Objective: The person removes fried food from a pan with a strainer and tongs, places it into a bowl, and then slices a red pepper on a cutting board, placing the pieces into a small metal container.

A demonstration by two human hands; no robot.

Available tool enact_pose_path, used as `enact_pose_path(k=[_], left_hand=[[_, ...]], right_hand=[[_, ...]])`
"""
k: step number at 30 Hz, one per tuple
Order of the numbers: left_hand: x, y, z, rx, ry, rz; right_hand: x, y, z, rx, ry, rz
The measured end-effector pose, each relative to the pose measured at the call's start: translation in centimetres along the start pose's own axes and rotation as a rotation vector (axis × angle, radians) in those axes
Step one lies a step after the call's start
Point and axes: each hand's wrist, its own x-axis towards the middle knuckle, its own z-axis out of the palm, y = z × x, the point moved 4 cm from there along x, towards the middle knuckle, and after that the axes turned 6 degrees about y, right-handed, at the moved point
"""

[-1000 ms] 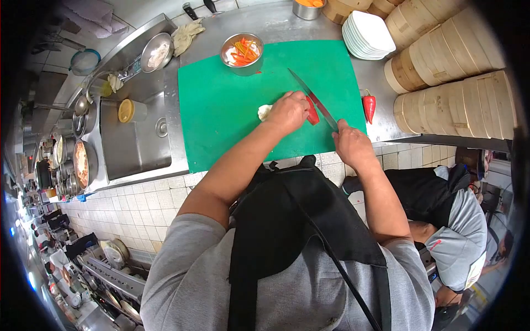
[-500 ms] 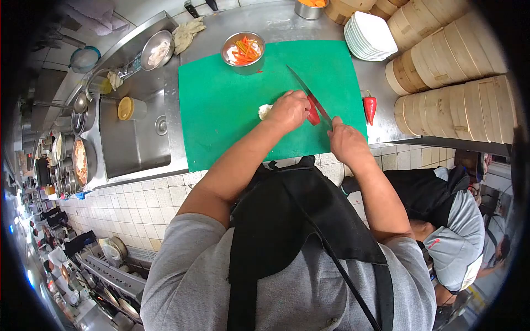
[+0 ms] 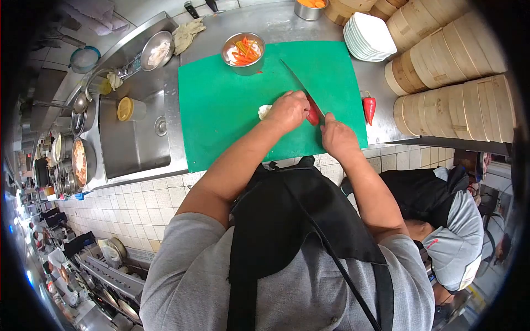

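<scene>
My left hand (image 3: 291, 112) presses a piece of red pepper (image 3: 313, 114) down on the green cutting board (image 3: 221, 118), its fingers curled on the pepper's left side. Wrapped round the handle of a long kitchen knife (image 3: 301, 84) is my right hand (image 3: 339, 138). The blade slants up and to the left, lying close along the pepper's right side. Just left of my left hand lies a small whitish piece (image 3: 265, 112), perhaps the pepper's cut core. A metal bowl (image 3: 243, 69) at the board's far edge holds orange and red strips over something white.
A whole red pepper (image 3: 370, 108) lies right of the board, near stacked white plates (image 3: 369, 38) and bamboo steamers (image 3: 455, 110). To the left is a sink (image 3: 138, 160) with a yellow-lidded container (image 3: 127, 109). Another person (image 3: 452, 237) is bent over at lower right.
My right hand has moved a little left and up with the knife, and the blade now sits closer to my left fingers. My left hand has stayed on the pepper.
</scene>
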Motion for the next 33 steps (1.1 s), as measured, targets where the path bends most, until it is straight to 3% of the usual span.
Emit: enact_pose_path(k=[6, 11, 15, 21, 27, 33], left_hand=[[-0.2, -0.1, 0.1, 0.002, 0.013, -0.001], [-0.4, -0.4, 0.3, -0.014, -0.010, -0.002], [-0.2, -0.7, 0.6, -0.012, 0.023, 0.003], [-0.4, -0.7, 0.6, -0.009, 0.023, 0.001], [-0.2, -0.6, 0.4, -0.013, 0.033, 0.007], [-0.3, -0.4, 0.4, 0.029, 0.011, 0.030]], right_hand=[[-1.3, -0.3, -1.7, -0.018, -0.112, 0.021], [-0.3, -0.2, -0.1, 0.010, -0.006, -0.001], [-1.8, -0.4, -1.6, -0.039, -0.096, 0.011], [-1.3, -0.3, 0.1, -0.001, 0.021, -0.013], [-2.5, -0.3, -1.5, -0.041, -0.084, 0.006], [-1.3, -0.7, -1.1, 0.000, 0.019, -0.040]])
